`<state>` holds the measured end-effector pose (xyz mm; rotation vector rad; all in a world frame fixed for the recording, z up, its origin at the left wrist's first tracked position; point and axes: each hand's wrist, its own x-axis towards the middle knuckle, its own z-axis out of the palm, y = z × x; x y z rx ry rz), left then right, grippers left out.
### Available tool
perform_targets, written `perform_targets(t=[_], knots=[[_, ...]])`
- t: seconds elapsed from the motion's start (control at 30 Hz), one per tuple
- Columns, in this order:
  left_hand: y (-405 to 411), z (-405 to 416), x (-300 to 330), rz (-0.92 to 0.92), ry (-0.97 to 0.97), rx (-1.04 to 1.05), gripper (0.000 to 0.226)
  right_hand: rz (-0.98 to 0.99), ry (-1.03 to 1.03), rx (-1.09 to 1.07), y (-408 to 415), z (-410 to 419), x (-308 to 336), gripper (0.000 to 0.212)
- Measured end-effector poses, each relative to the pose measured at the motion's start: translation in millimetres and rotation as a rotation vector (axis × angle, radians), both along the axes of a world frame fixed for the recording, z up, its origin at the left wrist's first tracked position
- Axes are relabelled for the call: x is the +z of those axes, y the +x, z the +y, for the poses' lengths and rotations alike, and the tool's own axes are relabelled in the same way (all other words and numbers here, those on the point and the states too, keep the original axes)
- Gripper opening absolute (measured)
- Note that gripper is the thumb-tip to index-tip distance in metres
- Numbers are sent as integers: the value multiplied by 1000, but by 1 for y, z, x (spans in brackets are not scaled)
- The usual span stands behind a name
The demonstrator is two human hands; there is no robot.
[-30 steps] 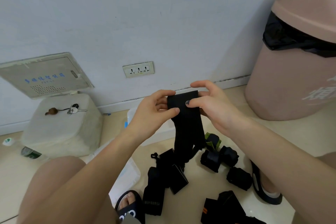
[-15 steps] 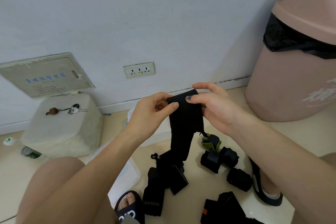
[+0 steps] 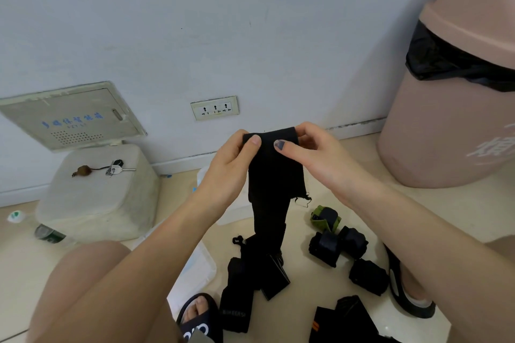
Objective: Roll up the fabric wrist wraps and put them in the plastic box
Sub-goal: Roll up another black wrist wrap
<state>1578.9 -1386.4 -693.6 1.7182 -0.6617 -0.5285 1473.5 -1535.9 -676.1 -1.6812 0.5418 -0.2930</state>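
A long black wrist wrap hangs down from both hands, its top edge folded over. My left hand pinches its top left corner and my right hand pinches its top right corner. The wrap's lower end reaches the floor among unrolled black wraps. Several rolled wraps lie on the floor to the right, one with green trim. A clear plastic box sits behind my left arm, mostly hidden. Its clear lid lies on the floor under my left forearm.
A large pink bin with a black liner stands at the right. A white block bearing keys sits by the wall at the left, a bottle beside it. My sandalled feet are on the floor.
Both hands have turned the wrap's top edge over a little further and moved slightly closer together. The hanging length has risen a bit.
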Motion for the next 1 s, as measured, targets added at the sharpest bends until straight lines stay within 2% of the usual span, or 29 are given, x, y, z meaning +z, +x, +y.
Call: perform_targets(t=[0.17,0.27,0.43,0.63,0.73,0.87,1.0], knots=[[-5,-4,2,81,-32,23,37,-60,54,11,3,6,0,22],[-12,-9,2,178,-65,22,27,-64,56,-31,5,14,-4,21],[-16,-14,5,256,-115,44,20,-28,-120,-17,6,24,-3,25],[-18,-15,7,375,-167,58,40,-57,-192,-34,5,29,-4,26],[-16,-16,6,356,-166,73,40,-89,-144,-41,6,27,-5,22],[-9,-16,11,294,-205,90,35,-157,94,-47,9,18,0,16],[-6,-14,11,143,-133,59,21,-195,165,-38,7,14,2,15]])
